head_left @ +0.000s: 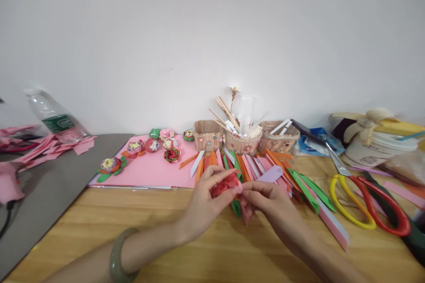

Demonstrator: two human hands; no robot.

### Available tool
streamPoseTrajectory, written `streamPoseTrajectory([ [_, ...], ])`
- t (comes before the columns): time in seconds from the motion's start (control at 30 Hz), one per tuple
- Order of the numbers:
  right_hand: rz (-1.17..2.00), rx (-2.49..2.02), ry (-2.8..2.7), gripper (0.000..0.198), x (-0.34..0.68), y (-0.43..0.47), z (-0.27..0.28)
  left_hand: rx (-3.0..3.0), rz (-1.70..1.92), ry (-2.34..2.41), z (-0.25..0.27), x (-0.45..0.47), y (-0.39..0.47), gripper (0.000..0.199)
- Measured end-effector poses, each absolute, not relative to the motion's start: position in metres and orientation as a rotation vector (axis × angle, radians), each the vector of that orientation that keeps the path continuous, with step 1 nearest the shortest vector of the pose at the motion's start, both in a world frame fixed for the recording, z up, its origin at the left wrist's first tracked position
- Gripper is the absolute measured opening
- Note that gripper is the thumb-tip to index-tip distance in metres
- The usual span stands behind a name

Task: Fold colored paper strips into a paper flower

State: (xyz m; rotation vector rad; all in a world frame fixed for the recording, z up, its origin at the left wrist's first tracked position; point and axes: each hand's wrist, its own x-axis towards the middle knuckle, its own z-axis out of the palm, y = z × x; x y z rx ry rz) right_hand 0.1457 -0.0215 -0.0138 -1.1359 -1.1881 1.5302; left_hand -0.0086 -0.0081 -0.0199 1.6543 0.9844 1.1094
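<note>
A red and pink folded-paper flower point(227, 183) is held above the wooden table between both hands. My left hand point(207, 194), with a ring on one finger, curls round its left side. From the right, my right hand point(265, 199) pinches at a pink petal on the flower's edge; the fingertips partly hide what they grip. Green and pink paper tips point(236, 208) hang below the flower. Close behind the hands lie many folded paper strips point(259, 166) in orange, pink, green, white and purple.
Finished paper flowers point(171, 154) sit on pink sheets point(149, 172) to the left. Three woven baskets point(208, 137) stand against the wall, sticks in the middle one. Scissors point(352, 199) and a white tub point(375, 148) are at right. A bottle point(55, 117) leans at far left.
</note>
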Motion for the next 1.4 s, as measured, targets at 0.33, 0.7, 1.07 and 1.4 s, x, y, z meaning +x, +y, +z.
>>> streamPoseTrajectory([
  [0.33, 1.585, -1.067, -1.125, 0.021, 0.144, -0.022, -0.017, 1.682, 1.210, 1.014, -0.023, -0.009, -0.008, 0.030],
  [0.7, 1.558, -1.133, -1.155, 0.021, 0.141, -0.022, -0.022, 1.782, 1.315, 1.092, -0.030, -0.007, -0.007, 0.033],
  [1.07, 1.713, -1.106, -0.974, 0.022, 0.139, -0.020, -0.032, 2.754, 1.559, 0.943, -0.029, -0.020, -0.006, 0.050],
  [1.4, 1.368, -1.167, -1.078, 0.025, 0.133, -0.026, -0.024, 2.199, 1.499, 1.139, -0.030, -0.012, -0.003, 0.039],
])
